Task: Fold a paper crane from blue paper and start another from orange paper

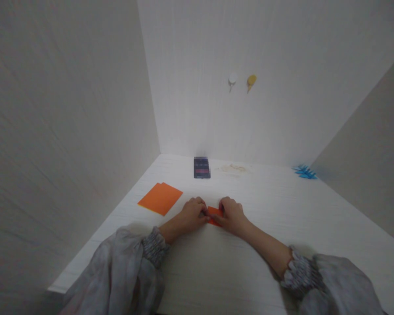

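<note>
A small folded piece of orange paper [214, 212] lies on the white table between my hands. My left hand [195, 213] pinches its left edge, with thumb and fingers close together. On the right side, my right hand [232, 215] grips the same paper, its thumb lying across the front part. My fingers cover both ends, so the exact fold does not show. To the left of my left hand rests a stack of flat orange paper sheets [160, 198], slightly fanned at the top corner.
A dark phone-like object [202, 168], blurred, lies at the back by the wall. Blue folded paper pieces [304, 171] sit at the back right corner. A white hook [232, 79] and a yellow hook [251, 80] are on the back wall. Walls enclose both sides.
</note>
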The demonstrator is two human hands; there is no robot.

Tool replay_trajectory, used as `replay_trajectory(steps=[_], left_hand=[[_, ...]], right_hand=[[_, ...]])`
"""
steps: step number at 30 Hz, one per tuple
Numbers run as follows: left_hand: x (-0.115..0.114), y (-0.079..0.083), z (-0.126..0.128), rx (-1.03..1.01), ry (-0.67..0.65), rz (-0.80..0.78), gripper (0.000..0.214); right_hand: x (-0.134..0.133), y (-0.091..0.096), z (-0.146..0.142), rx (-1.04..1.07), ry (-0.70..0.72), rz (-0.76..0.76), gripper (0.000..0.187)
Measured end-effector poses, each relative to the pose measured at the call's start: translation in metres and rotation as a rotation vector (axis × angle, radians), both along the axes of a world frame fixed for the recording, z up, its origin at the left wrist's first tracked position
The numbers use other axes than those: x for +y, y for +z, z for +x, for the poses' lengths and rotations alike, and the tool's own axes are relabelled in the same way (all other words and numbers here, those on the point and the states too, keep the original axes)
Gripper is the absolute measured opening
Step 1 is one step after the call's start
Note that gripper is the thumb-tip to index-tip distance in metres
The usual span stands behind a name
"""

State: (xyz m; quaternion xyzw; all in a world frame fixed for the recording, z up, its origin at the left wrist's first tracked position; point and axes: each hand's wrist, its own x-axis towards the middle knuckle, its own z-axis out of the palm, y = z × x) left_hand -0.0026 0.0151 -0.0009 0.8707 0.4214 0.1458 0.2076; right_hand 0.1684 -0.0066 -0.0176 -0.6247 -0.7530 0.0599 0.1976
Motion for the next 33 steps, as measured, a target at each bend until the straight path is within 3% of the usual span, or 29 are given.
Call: replay_trajectory(steps=[12, 22, 33], left_hand=[[-0.003, 0.002, 0.0, 0.0, 0.004, 0.002, 0.013], [-0.004, 0.004, 0.002, -0.01, 0.03, -0.025, 0.011], [-0.005, 0.009, 0.011, 0.04, 0.152, -0.019, 0.041]], right_hand=[[0.001, 0.005, -0.001, 0.016, -0.048, -0.142, 0.022], [0.005, 0.012, 0.008, 0.105, 0.011, -0.234, 0.02], [0.001, 0.016, -0.001, 0.103, -0.016, -0.223, 0.028]])
